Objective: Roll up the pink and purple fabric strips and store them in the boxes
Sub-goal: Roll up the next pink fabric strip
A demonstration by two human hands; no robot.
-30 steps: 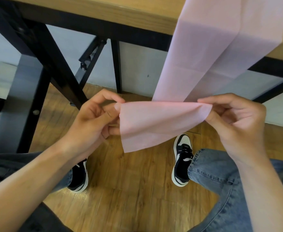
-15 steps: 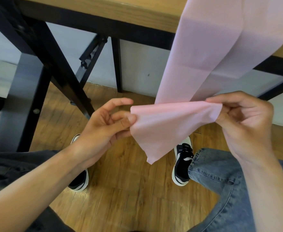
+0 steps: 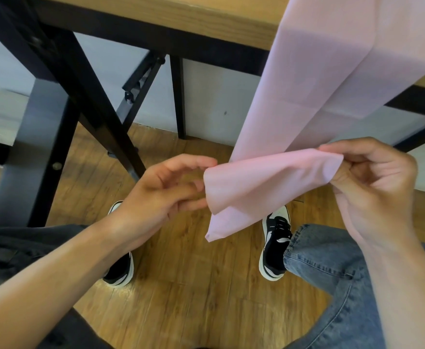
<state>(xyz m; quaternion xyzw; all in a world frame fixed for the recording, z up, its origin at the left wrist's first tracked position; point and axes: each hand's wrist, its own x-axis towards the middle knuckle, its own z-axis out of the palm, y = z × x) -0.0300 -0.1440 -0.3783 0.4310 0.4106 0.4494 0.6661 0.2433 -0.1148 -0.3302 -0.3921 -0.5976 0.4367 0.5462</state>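
Left hand point(image 3: 161, 187) let go since earlier, fingers loose beside pink strip point(image 3: 264, 187); right hand point(image 3: 372, 182) pinches corner; regrip, square edges, roll tight

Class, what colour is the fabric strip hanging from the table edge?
Pale pink, plain with no pattern: the fabric strip shows clearly in the head view.
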